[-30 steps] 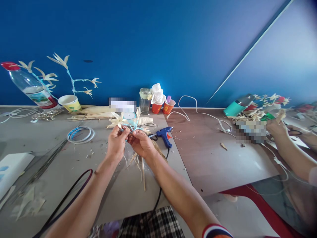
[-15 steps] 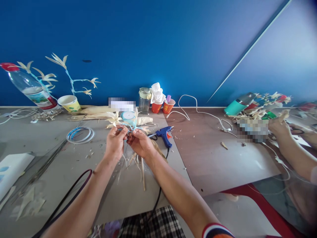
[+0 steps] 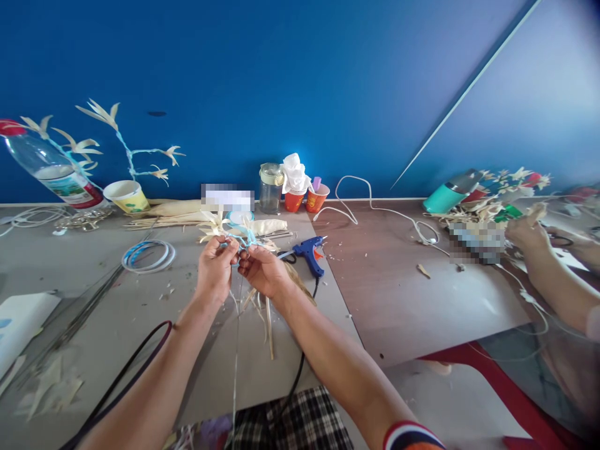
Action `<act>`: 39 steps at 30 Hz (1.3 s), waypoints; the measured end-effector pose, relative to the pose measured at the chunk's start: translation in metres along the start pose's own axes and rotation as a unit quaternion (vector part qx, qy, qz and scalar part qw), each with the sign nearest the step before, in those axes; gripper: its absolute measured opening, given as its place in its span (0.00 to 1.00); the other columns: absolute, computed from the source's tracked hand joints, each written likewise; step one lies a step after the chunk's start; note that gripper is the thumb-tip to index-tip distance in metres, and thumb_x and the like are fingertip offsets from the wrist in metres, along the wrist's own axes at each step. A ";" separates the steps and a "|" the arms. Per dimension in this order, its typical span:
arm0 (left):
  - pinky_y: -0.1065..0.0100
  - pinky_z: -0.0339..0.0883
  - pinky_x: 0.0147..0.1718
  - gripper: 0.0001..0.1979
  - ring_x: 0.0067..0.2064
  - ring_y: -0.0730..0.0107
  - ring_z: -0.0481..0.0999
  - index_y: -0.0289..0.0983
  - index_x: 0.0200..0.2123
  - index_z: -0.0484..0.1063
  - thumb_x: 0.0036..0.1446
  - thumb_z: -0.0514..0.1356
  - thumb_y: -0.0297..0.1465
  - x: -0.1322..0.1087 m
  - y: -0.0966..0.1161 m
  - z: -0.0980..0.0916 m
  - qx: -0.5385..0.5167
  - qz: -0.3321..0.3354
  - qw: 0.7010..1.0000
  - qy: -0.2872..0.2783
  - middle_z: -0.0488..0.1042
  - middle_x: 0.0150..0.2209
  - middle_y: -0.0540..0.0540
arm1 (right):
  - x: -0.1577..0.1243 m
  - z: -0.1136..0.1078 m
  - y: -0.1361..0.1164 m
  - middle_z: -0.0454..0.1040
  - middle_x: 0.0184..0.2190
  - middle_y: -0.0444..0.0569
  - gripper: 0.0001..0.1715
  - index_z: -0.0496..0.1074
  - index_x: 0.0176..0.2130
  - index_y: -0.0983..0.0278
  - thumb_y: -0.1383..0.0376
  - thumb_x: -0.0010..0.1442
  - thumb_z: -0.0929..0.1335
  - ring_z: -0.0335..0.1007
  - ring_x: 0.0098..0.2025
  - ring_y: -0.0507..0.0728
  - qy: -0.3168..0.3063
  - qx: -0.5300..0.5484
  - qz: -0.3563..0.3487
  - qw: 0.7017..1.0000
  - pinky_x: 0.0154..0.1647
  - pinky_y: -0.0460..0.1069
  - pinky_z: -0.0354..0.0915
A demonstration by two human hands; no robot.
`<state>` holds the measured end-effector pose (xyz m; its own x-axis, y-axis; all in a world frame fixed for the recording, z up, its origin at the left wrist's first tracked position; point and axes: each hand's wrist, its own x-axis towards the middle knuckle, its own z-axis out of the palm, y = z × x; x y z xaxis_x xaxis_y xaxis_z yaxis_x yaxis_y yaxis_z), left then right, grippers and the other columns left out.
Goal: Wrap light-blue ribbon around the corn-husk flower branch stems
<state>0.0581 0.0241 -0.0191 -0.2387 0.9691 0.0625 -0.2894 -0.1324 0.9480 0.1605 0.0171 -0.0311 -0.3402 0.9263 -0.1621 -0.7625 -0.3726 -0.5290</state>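
A craft flower stem (image 3: 248,237) wrapped in light blue tape, with a pale husk flower (image 3: 214,225) at its left side, is between my two hands. My left hand (image 3: 215,265) is closed around the stem, thumb against the curled fingers. Close beside it, my right hand (image 3: 263,269) pinches the stem between thumb and fingers. A thin pale strand (image 3: 235,369) hangs from between the hands down toward my lap. What the fingertips press is partly hidden. Just behind the stem lies a round spool (image 3: 240,219) with a blue edge.
A blue glue gun (image 3: 309,255) lies right of my hands. Left are white-and-blue rings (image 3: 148,256), thin wires (image 3: 96,294) and a yellow paper cup (image 3: 125,196). Behind stand a jar (image 3: 270,190) and red cups (image 3: 294,200). At right, another person's hand (image 3: 527,231) works near a green bottle (image 3: 443,198).
A thin strand now hangs down from between my hands toward my lap. Both hands stay close together on the stem. The view has shifted slightly.
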 end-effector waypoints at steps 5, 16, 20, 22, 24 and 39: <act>0.74 0.59 0.23 0.14 0.21 0.81 0.60 0.37 0.27 0.67 0.39 0.69 0.34 0.000 0.000 0.001 -0.016 0.000 1.000 -0.008 0.65 0.23 0.55 | 0.001 0.001 -0.003 0.70 0.21 0.41 0.11 0.66 0.26 0.65 0.61 0.53 0.69 0.62 0.21 0.47 0.022 -0.006 0.031 0.999 0.26 0.44 0.60; 0.73 0.54 0.23 0.10 0.22 0.79 0.60 0.36 0.26 0.70 0.44 0.66 0.34 -0.001 0.004 -0.004 0.093 0.002 0.995 -0.045 0.65 0.21 0.54 | -0.017 0.009 -0.033 0.59 0.12 0.38 0.20 0.68 0.19 0.65 0.55 0.54 0.67 0.51 0.17 0.46 0.099 -0.449 -0.165 0.873 0.21 0.44 0.49; 0.72 0.51 0.22 0.11 0.21 0.79 0.59 0.36 0.25 0.70 0.40 0.67 0.34 -0.002 0.001 -0.002 0.090 -0.051 0.986 -0.128 0.65 0.20 0.54 | -0.016 0.007 -0.040 0.71 0.24 0.42 0.08 0.72 0.30 0.65 0.62 0.53 0.68 0.64 0.27 0.49 0.064 -0.495 -0.287 0.818 0.29 0.44 0.59; 0.72 0.50 0.22 0.10 0.22 0.79 0.58 0.35 0.25 0.71 0.41 0.67 0.34 -0.003 -0.001 -0.001 0.117 -0.071 0.975 -0.173 0.64 0.19 0.54 | -0.014 0.004 -0.038 0.74 0.29 0.44 0.06 0.73 0.32 0.64 0.64 0.55 0.67 0.68 0.32 0.51 0.055 -0.549 -0.300 0.778 0.34 0.46 0.63; 0.72 0.50 0.23 0.09 0.22 0.79 0.57 0.35 0.25 0.72 0.42 0.66 0.33 -0.004 -0.001 -0.002 0.136 -0.081 0.966 -0.204 0.63 0.19 0.54 | -0.013 0.003 -0.035 0.75 0.32 0.46 0.04 0.73 0.32 0.63 0.66 0.55 0.67 0.69 0.35 0.53 0.059 -0.592 -0.324 0.736 0.38 0.47 0.64; 0.71 0.48 0.24 0.09 0.23 0.78 0.56 0.35 0.23 0.70 0.42 0.64 0.35 -0.007 0.006 0.000 0.174 -0.072 0.953 -0.236 0.61 0.18 0.55 | -0.021 0.005 -0.044 0.73 0.26 0.44 0.07 0.70 0.26 0.63 0.65 0.55 0.69 0.67 0.29 0.51 0.052 -0.664 -0.321 0.673 0.32 0.46 0.61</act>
<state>0.0580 0.0162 -0.0135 0.2473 0.9687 -0.0212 0.0565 0.0074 0.9984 0.1983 0.0138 -0.0009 -0.0824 0.8972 0.4339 0.4538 0.4215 -0.7852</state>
